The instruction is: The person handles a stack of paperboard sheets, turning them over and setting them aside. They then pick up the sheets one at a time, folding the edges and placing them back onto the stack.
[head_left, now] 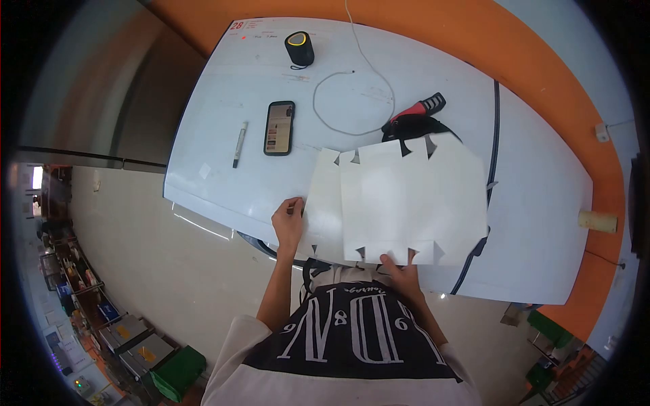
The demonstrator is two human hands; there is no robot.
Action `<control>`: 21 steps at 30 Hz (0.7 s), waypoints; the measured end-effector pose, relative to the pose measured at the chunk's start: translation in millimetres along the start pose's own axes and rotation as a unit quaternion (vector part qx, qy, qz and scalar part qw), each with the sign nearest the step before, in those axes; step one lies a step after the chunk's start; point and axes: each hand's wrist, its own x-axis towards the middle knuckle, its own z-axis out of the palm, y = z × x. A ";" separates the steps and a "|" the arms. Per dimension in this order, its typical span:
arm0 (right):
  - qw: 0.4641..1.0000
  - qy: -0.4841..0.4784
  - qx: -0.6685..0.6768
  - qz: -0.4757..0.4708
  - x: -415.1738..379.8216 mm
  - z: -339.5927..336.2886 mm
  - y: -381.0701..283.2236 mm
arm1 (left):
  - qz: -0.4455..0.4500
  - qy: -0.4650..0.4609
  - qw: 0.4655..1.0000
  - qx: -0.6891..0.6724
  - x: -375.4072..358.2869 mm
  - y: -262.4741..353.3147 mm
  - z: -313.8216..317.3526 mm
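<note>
A large white die-cut sheet [413,196], with notched tabs along its top and bottom edges, lies over the near side of the table. My right hand [401,271] grips its lower edge, the thumb on top and the other fingers partly hidden. A second white piece [325,210] shows at the left, partly under the large sheet. Beside its left edge is my left hand [290,215], fingers curled together; whatever they pinch is too small to make out. Behind the sheet's top edge, a black item [416,126] is partly covered.
On the white table [217,155] are a phone [278,128], a marker [240,145], a black speaker [299,49], a white cable [315,101] and a red-and-black handled object [423,107]. A dark seam crosses the table at the right.
</note>
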 end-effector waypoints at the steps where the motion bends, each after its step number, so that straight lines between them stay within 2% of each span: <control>1: 1.000 0.001 0.001 -0.002 -0.2 -1.9 2.1 | 0.002 0.000 1.000 0.000 2.0 1.0 0.0; 3: 0.981 -0.151 -0.064 0.105 -0.9 -6.7 6.2 | -0.002 -0.001 1.000 0.024 2.3 2.0 0.0; 4: 0.929 -0.274 -0.123 0.218 7.6 -14.9 13.2 | -0.002 0.001 1.000 0.023 1.1 0.7 0.5; 5: 0.929 -0.275 -0.124 0.216 10.6 -22.1 21.5 | 0.002 0.009 1.000 0.020 1.2 0.0 3.6; 7: 0.899 -0.398 -0.175 0.042 4.5 -25.4 -0.1 | 0.004 0.018 1.000 0.016 -0.3 -0.3 4.0; 8: 0.898 -0.400 -0.177 0.042 0.8 -25.9 -8.1 | 0.005 0.022 1.000 0.021 -0.4 0.4 3.5; 10: 0.868 -0.396 -0.295 -0.062 -10.6 -26.8 -24.9 | 0.004 0.026 0.999 0.026 0.5 0.8 0.9; 13: 0.841 -0.431 -0.325 -0.027 1.8 -18.0 -104.8 | 0.007 -0.010 1.000 0.010 5.1 -1.1 -3.5; 15: 0.886 -0.337 -0.298 -0.116 24.0 -2.7 -132.1 | 0.027 -0.019 0.999 0.014 8.3 -3.7 -3.8; 17: 0.908 -0.215 -0.260 -0.248 70.3 21.1 -136.4 | 0.030 -0.017 0.999 0.010 9.2 -1.0 -5.2; 19: 0.861 -0.101 -0.314 -0.388 123.4 50.6 -150.4 | 0.031 -0.014 0.999 0.010 7.5 0.1 -7.6; 21: 0.817 -0.108 -0.356 -0.441 183.8 76.0 -154.5 | -0.002 -0.029 1.000 -0.011 6.4 2.6 -9.5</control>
